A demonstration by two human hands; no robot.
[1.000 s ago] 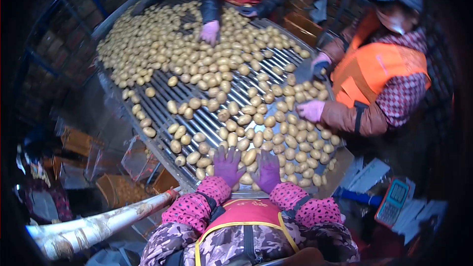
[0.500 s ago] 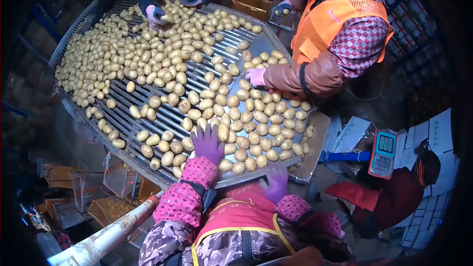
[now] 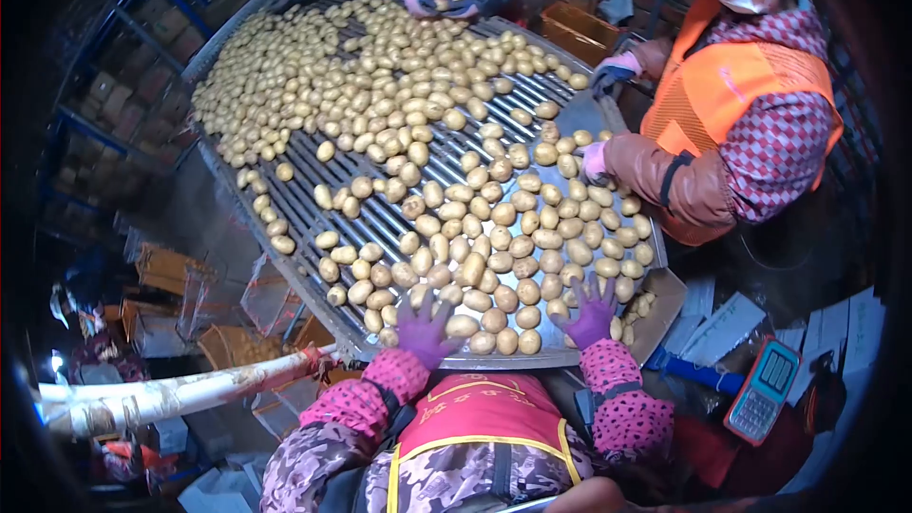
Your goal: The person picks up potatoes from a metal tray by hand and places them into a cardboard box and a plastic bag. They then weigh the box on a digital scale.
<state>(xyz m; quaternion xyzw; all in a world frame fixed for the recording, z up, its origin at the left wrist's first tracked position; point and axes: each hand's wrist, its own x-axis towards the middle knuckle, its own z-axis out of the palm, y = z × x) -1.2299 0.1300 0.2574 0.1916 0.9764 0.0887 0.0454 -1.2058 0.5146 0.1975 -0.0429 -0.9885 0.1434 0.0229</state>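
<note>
Many potatoes (image 3: 473,268) cover a sorting table with metal bars (image 3: 302,154) and a smooth metal section near me. My left hand (image 3: 424,331), in a purple glove, is spread over potatoes at the table's near edge. Its fingertips touch or nearly touch the potatoes beside them. To the right, my right hand (image 3: 591,313), also gloved in purple, lies with fingers apart at the near right corner, against several potatoes. Neither palm shows, and I see nothing gripped in either hand.
A person in an orange vest (image 3: 741,100) stands at the right, one gloved hand on the potatoes. Another person's gloved hands (image 3: 439,4) are at the far edge. A white pipe (image 3: 190,389) runs at lower left; a scale (image 3: 763,389) stands right, beside a cardboard box (image 3: 657,315).
My right hand has moved from the table's edge up onto the potatoes. My left hand has drawn back toward the near edge. The view has shifted, and the far person's hands have come together.
</note>
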